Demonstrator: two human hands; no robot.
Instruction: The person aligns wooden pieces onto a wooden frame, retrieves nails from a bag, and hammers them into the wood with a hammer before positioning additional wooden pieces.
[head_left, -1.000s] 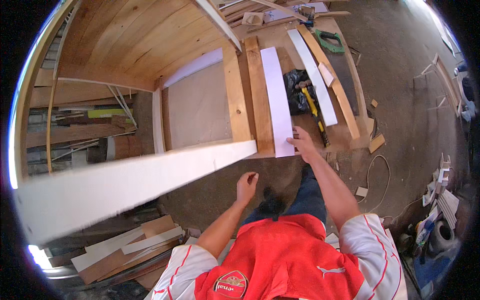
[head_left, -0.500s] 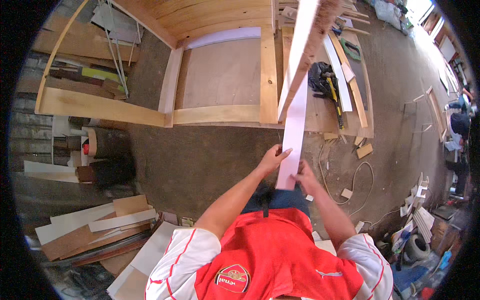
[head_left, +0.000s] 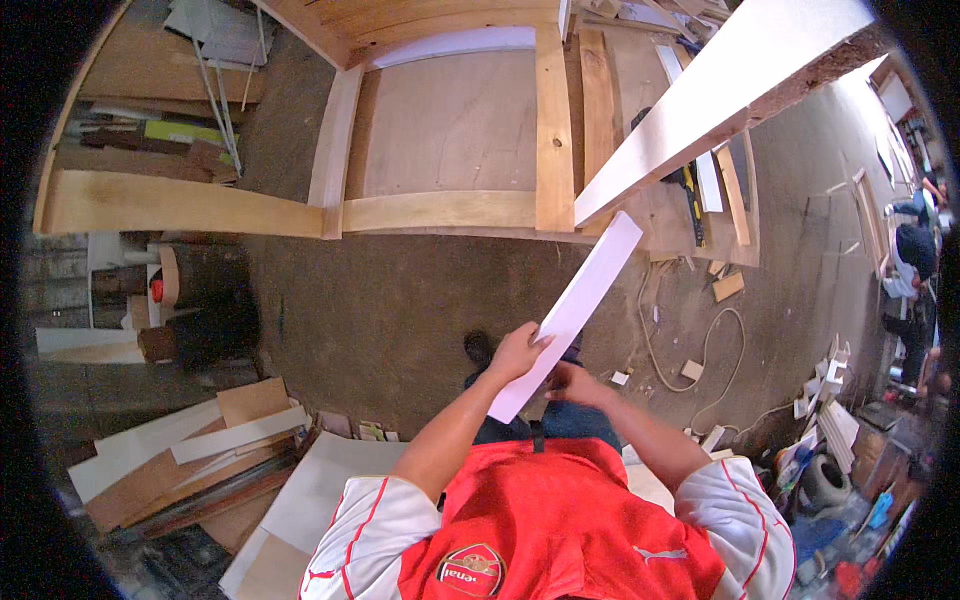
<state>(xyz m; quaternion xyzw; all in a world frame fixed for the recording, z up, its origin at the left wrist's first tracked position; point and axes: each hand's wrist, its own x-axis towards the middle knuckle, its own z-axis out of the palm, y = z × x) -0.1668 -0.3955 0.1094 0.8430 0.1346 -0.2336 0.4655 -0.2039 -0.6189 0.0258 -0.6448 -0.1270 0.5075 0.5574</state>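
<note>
Brown floor point(head_left: 390, 300) at mid-frame; white board point(head_left: 575, 308) is clasped by left grip point(head_left: 520, 355), apparently for balance; right grip point(head_left: 580, 388) cannot be judged.

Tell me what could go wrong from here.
The far end of the white board appears close to the white post and might knock it. The left hand grips it; the right hand may not, so it could tip. The loose cord on the floor might trip someone.
</note>
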